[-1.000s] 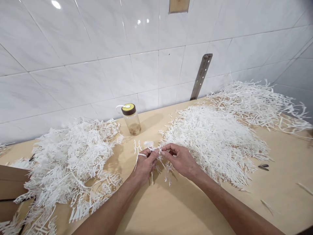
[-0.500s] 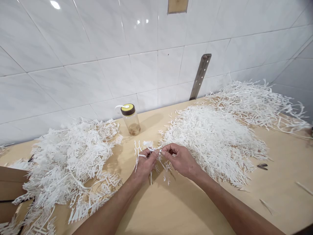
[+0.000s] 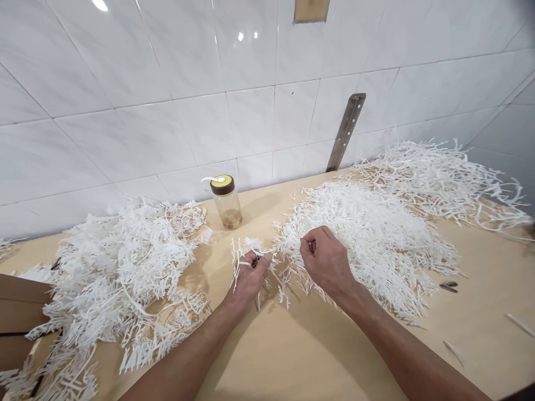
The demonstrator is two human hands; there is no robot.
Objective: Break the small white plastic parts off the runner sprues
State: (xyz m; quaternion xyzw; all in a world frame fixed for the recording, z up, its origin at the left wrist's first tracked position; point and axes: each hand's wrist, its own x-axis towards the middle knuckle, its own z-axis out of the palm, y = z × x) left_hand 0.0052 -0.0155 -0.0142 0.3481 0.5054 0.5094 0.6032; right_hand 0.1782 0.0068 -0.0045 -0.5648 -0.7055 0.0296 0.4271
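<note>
White branching sprigs [image 3: 252, 244], thin, forked, pinched in my left hand [image 3: 249, 280], tips splaying up and down. Loose white pile [image 3: 368, 228] heaped by my right hand [image 3: 328, 262].

White sprigs [image 3: 253, 243] partly hidden by left hand [image 3: 249, 278]
</note>
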